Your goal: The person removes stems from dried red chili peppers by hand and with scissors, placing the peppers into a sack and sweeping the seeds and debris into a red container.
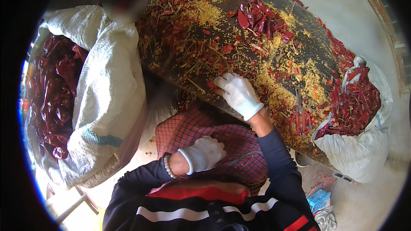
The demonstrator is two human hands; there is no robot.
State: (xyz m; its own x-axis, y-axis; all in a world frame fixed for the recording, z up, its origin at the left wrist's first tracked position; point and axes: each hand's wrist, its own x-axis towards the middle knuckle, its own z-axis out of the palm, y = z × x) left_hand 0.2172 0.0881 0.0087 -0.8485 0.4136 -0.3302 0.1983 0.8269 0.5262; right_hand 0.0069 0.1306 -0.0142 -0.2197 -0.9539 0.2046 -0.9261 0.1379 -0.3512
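Note:
My right hand (239, 94), in a white knitted glove, rests palm down at the near edge of a dark tabletop (224, 12), its fingertips among dried red chili scraps. Whether it pinches anything under the fingers is hidden. My left hand (205, 154), gloved too, lies over the red plaid apron (179, 128) on my lap, fingers curled; its palm is hidden. Stems, yellow chili seeds (205, 11) and red pieces cover much of the table. Whole dried red chilies (260, 17) form a pile towards the back. Red-handled scissors (300, 122) lie right of my right hand.
A large white woven sack (109, 80) of dark red chilies (53, 102) stands at the left. Another white sack (359, 154), full of red chilies (359, 106), is at the table's right edge. A blue plastic basket (318, 200) sits low at the right.

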